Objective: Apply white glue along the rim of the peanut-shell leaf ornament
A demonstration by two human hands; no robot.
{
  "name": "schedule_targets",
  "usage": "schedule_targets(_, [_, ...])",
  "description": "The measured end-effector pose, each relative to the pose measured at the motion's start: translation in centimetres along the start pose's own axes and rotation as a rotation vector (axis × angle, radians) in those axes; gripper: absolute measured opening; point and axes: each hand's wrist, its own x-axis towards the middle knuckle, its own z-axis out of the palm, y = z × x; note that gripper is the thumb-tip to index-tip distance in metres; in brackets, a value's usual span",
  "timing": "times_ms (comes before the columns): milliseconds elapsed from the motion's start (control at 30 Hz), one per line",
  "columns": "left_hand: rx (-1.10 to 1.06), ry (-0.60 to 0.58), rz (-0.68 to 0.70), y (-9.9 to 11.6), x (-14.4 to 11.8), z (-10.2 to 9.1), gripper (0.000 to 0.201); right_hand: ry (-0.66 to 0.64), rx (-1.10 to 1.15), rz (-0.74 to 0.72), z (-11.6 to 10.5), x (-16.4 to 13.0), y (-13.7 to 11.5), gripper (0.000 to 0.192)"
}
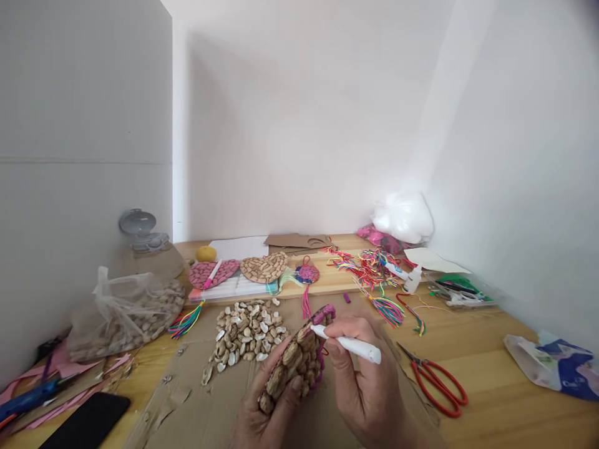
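My left hand point(271, 399) grips a craft piece covered in peanut shells point(294, 362), tilted up above the cardboard. Pinkish-purple colour marks its top and right edge, while the rest is plain tan shell. In my right hand point(369, 380) is a white marker point(353, 347), held like a pen, its tip touching or very near the upper edge of the piece. Behind the left hand lies a pile of loose peanut shell halves point(248, 330). A small purple cap point(347, 298) rests beyond the right hand.
Red-handled scissors point(440, 386) lie at right, near a tissue pack point(552, 365). A black phone point(87, 421) and a bag of peanuts point(126, 312) are at left. Two shell-covered hearts point(264, 268), a round tasselled ornament point(307, 273), tangled cords point(369, 268) and a glue bottle point(412, 279) stand farther back.
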Motion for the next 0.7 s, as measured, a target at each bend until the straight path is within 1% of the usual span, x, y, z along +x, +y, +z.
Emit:
schedule_targets(133, [0.014,0.006,-0.004,-0.24,0.08,-0.24,0.050,-0.037,0.126,-0.003,0.34,-0.33,-0.02,0.017])
schedule_targets(300, [0.033,0.036,0.008,-0.47,0.16,-0.36,0.046,0.012,0.058,0.007,0.15,-0.10,0.56,0.019])
schedule_targets(433, [-0.029,0.032,-0.049,-0.59,0.19,-0.37,0.049,0.008,0.123,0.041,0.21,-0.20,0.69,0.019])
schedule_targets(500, [-0.055,0.020,-0.065,-0.53,0.18,-0.33,0.051,0.012,0.112,0.047,0.31,-0.24,0.72,0.018])
schedule_targets(600, [-0.021,0.026,-0.038,-0.40,0.13,-0.24,0.050,0.026,0.057,0.061,0.28,-0.17,0.82,0.015])
schedule_targets(700, [0.021,0.042,-0.011,-0.48,0.12,-0.23,0.052,0.042,0.059,0.064,0.13,-0.12,0.86,0.013])
